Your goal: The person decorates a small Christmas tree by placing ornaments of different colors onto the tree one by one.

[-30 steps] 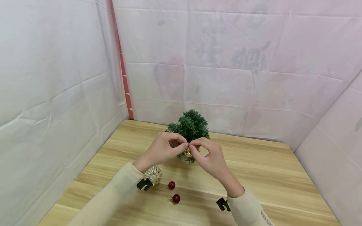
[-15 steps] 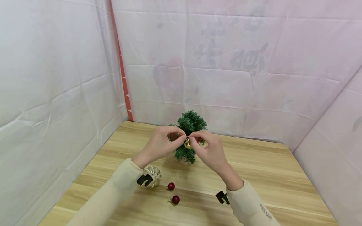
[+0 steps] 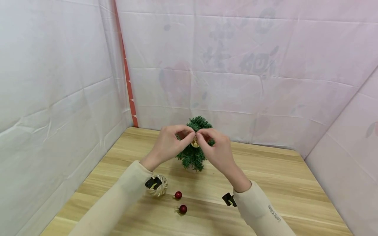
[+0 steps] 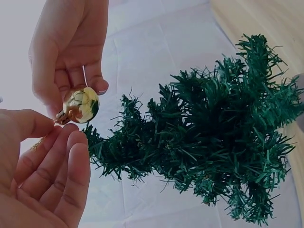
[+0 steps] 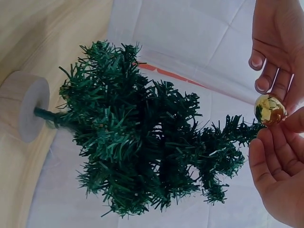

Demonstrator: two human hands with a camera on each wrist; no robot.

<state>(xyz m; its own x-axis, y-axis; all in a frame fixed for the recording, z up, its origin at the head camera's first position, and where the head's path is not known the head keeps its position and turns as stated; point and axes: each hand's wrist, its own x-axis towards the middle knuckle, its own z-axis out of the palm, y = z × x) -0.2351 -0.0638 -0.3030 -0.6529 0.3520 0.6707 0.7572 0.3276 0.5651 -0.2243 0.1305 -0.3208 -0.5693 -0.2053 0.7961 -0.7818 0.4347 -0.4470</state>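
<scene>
A shiny gold bauble [image 3: 195, 143] hangs between my two hands, in front of the upper part of a small green artificial Christmas tree [image 3: 193, 160]. Thumb and fingertips of my left hand [image 3: 169, 144] pinch the golden string at the bauble's cap; in the left wrist view the cap and string [image 4: 59, 117] show at the fingertips. My right hand [image 3: 218, 151] pinches at the same cap and string from the other side. The right wrist view has the bauble [image 5: 270, 109] close to the treetop [image 5: 251, 130], which points towards the hands.
Two small dark red baubles [image 3: 182, 209] lie on the wooden table [image 3: 265, 183] nearer to me. A larger ribbed champagne-coloured ball [image 3: 159, 188] sits beside my left sleeve, partly covered. The tree's pale round base [image 5: 31, 109] stands on the table. White cloth walls [image 3: 236, 82] enclose the table.
Both hands have risen together with the gold bauble, from the lower front of the tree to near its top. The red baubles and the ribbed ball stay in place.
</scene>
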